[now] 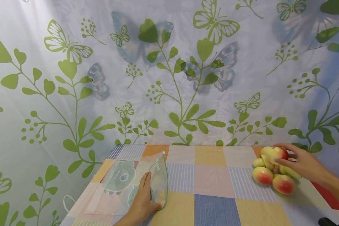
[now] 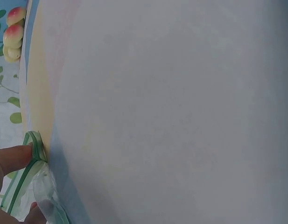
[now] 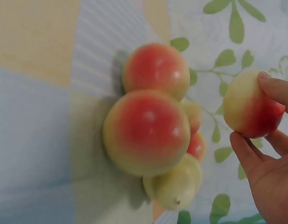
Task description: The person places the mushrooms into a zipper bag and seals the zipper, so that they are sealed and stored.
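Head view: left hand (image 1: 142, 198) gripping the zip pouch (image 1: 121, 185), right hand (image 1: 300, 160) holding one fruit (image 3: 249, 107).
A knock might set the clustered fruits (image 1: 262, 175) rolling.

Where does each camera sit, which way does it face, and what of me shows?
Head: on your head, facing forward and down at the patchwork tablecloth; left hand and right hand show.
Left wrist: on that wrist, facing mostly pale tablecloth; fingers at the clear zip bag show lower left.
Right wrist: on that wrist, facing peach-like fruits and leaf-print curtain; right hand shows.
Shared: head and right wrist both show the right hand holding one fruit.
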The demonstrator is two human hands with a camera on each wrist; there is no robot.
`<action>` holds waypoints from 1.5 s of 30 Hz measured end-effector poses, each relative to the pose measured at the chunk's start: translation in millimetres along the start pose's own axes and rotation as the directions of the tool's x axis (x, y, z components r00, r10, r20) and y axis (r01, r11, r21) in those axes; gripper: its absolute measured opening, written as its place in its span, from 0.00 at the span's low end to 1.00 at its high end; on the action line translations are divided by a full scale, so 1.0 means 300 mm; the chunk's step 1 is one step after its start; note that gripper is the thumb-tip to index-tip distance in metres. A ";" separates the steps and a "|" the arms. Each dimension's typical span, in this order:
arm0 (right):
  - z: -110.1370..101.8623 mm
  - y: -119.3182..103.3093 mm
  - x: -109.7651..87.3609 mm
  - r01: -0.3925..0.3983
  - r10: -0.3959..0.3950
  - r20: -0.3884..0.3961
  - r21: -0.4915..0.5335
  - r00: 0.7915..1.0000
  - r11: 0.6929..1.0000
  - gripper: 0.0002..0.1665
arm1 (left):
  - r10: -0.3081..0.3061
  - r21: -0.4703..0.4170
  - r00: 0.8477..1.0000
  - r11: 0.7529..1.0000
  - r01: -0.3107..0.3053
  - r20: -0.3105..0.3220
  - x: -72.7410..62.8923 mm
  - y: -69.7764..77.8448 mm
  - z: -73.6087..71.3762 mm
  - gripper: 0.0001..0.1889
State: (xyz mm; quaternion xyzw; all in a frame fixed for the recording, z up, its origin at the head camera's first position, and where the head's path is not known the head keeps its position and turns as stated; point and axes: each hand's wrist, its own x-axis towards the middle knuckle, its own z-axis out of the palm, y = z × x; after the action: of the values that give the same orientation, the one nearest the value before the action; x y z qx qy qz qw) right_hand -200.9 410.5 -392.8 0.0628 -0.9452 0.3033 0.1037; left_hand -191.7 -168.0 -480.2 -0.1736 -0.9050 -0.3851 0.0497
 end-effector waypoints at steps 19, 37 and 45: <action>0.087 -0.156 0.084 0.101 -0.113 0.054 0.192 0.992 0.976 0.39 | -0.005 -0.051 1.000 0.999 0.005 0.015 0.000 -0.002 0.003 0.67; 0.150 -0.255 0.126 0.235 -0.254 0.047 0.248 0.966 0.940 0.35 | 0.035 0.009 0.999 0.999 -0.035 0.022 -0.009 0.000 -0.008 0.67; 0.207 -0.284 0.152 0.243 -0.278 0.075 0.307 0.958 0.920 0.35 | 0.033 0.006 0.999 0.999 -0.033 0.027 -0.009 -0.001 -0.008 0.67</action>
State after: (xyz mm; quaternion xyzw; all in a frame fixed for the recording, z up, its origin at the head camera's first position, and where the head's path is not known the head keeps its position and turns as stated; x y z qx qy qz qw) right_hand -239.5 302.8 -383.8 0.2204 -0.8771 0.4198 0.0771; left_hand -189.5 -170.7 -479.2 -0.1934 -0.9040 -0.3788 0.0446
